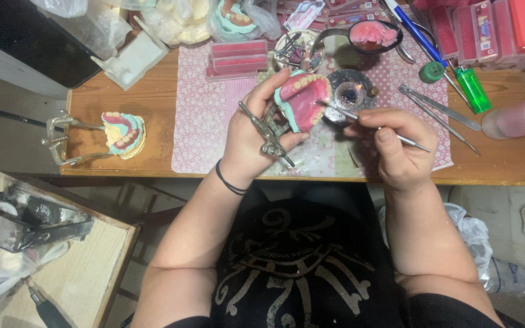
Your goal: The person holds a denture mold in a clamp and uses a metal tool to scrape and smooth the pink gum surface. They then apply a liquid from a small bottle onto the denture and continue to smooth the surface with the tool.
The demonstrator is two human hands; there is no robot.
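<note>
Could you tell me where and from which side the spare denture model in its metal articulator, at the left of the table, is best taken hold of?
Probably by the bare metal frame of the spare articulator, coming from the left. Its arms and screw stick out that way, clear of the denture cast, whose teeth face up. Both the left hand and right hand are occupied.

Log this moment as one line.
left hand: holds denture model on articulator | right hand: metal wax tool tip at denture | burner lit

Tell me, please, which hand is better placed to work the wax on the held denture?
The right hand: it already grips the metal wax tool, whose tip rests at the pink denture. The left hand is occupied holding the denture's metal articulator.
</note>
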